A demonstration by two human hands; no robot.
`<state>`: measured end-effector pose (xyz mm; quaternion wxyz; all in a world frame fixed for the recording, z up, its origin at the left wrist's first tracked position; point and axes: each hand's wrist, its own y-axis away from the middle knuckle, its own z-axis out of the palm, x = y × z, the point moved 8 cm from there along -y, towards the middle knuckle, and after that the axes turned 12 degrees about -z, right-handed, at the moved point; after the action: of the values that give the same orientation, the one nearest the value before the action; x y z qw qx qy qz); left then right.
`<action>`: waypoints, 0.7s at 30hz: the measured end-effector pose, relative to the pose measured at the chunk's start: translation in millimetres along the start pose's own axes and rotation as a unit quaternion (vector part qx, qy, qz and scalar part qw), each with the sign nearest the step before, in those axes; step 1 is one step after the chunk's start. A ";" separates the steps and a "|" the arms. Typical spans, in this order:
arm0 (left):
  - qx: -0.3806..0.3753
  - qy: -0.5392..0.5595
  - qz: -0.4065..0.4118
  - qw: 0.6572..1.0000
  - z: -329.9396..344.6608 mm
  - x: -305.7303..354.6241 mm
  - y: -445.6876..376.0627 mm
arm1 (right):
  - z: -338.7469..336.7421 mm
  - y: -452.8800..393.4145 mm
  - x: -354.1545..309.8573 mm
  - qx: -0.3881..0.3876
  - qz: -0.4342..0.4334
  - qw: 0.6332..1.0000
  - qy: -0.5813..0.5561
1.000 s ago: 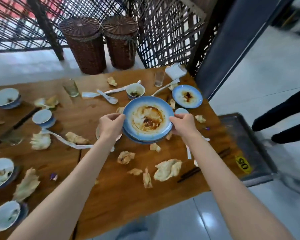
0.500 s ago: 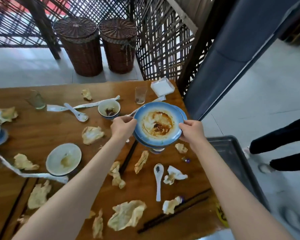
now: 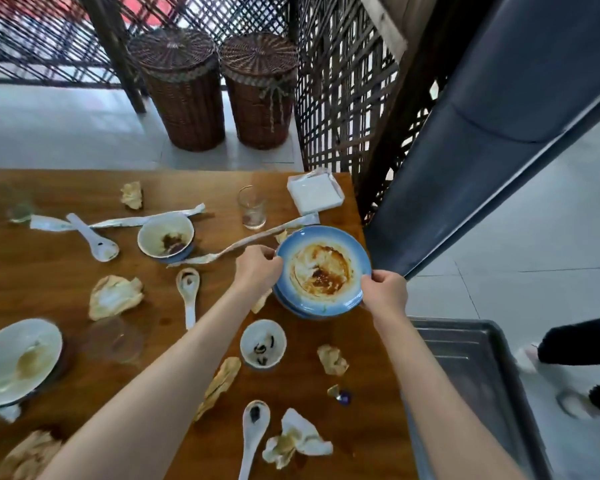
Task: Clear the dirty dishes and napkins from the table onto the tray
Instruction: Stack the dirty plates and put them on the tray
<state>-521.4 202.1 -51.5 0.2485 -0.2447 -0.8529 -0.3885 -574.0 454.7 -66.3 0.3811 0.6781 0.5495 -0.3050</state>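
A blue-rimmed dirty plate [image 3: 323, 268], smeared with brown sauce, sits on top of other blue plates near the table's right edge. My left hand [image 3: 257, 271] grips its left rim and my right hand [image 3: 385, 294] grips its right rim. The grey metal tray [image 3: 471, 368] lies low at the right, beside the table. On the wooden table [image 3: 66, 271] lie a small dirty bowl [image 3: 263, 344], a larger bowl [image 3: 166, 237], white spoons [image 3: 187, 292], crumpled napkins [image 3: 113, 296] and a white plate [image 3: 18, 362].
A glass [image 3: 252, 207] and a pack of white napkins [image 3: 314, 194] stand at the table's far right corner. Two wicker baskets [image 3: 184, 88] and a lattice screen are behind the table. A person's dark legs [image 3: 579, 341] are at the right, past the tray.
Both hands have carried the stack of blue plates to the right, towards the table's right edge. The view has swung right and down, showing more of the tray.
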 end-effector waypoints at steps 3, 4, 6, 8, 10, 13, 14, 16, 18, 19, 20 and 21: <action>0.010 -0.013 -0.001 1.000 9.3 5.9 -6.0 | 3.3 -10.7 8.8 -0.003 0.001 1.000 0.013; 0.013 -0.016 0.001 1.000 11.5 8.5 -8.1 | 3.7 -14.2 10.2 -0.003 -0.001 1.000 0.017; 0.021 -0.022 0.002 1.000 12.9 11.9 -10.2 | 4.2 -18.2 11.3 -0.002 -0.003 1.000 0.026; 0.028 -0.033 0.004 0.999 14.0 13.4 -11.6 | 5.2 -19.4 12.8 -0.001 0.000 0.999 0.041; 0.032 -0.045 0.006 0.998 16.3 14.2 -12.2 | 4.5 -19.4 14.5 0.007 0.006 0.998 0.056; 0.044 -0.061 0.006 0.997 17.1 14.7 -11.8 | 5.2 -18.5 14.9 0.007 0.009 0.997 0.074; 0.049 -0.064 0.005 0.997 17.1 14.2 -11.6 | 6.1 -18.1 14.3 0.003 0.006 0.997 0.078; 0.058 -0.068 0.003 0.996 16.9 13.3 -11.4 | 8.1 -17.3 14.2 -0.005 0.004 0.997 0.074; 0.061 -0.070 0.000 0.996 17.2 12.3 -10.6 | 9.2 -15.8 14.7 -0.009 0.007 0.997 0.071; 0.060 -0.073 -0.002 0.996 17.6 11.9 -10.2 | 9.0 -15.1 14.6 -0.009 0.010 0.997 0.072; 0.060 -0.077 -0.004 0.995 17.7 11.8 -9.8 | 8.9 -14.7 14.7 -0.008 0.011 0.997 0.074; 0.060 -0.080 -0.005 0.995 17.5 11.7 -9.7 | 8.8 -14.0 14.3 -0.007 0.013 0.997 0.078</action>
<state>-540.3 212.8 -59.7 0.1915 -0.2560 -0.8929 -0.3170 -584.6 456.0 -85.3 0.3461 0.7043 0.5704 -0.2424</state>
